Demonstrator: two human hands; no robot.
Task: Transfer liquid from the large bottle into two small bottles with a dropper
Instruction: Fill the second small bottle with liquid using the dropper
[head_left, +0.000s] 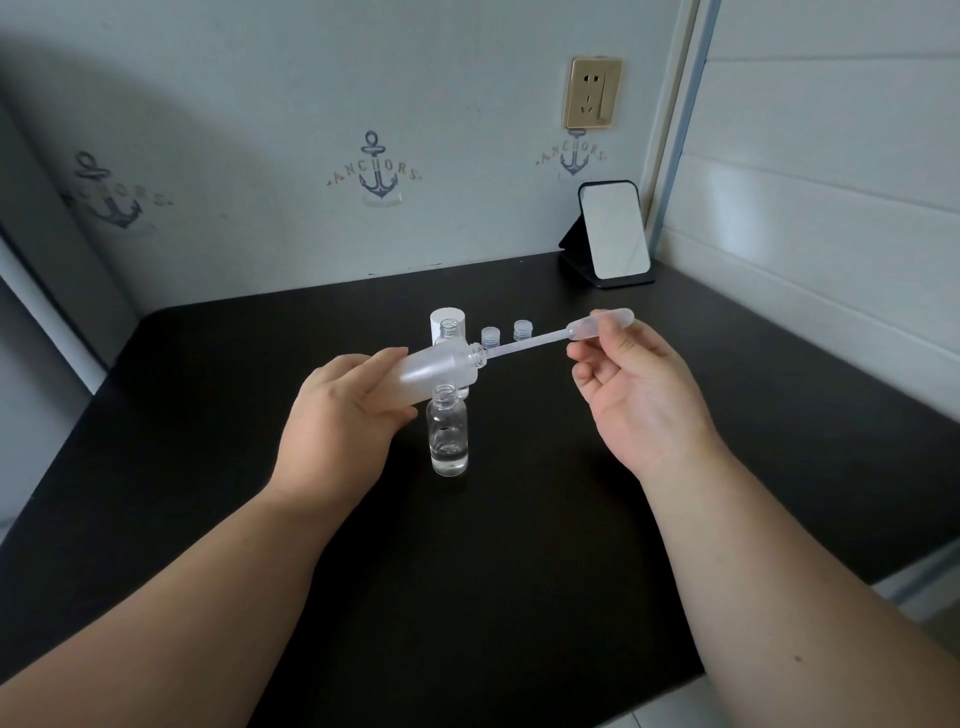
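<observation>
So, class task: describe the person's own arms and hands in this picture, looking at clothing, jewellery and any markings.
Both forearms are bare right up to the frame edge: no sleeves show. The left hand and right hand have no gloves, rings, watch or bracelets in sight. The one marking is a small dark spot on the right forearm. No cables or straps.

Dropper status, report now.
Left hand grips tilted large bottle. Right hand pinches dropper, tip in its neck. Nothing blocking.

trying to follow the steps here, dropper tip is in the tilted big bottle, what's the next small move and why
Probably ease the pinch on the dropper bulb to draw liquid: the right hand holds it, tip inside the frosted bottle tilted by the left hand.
</observation>
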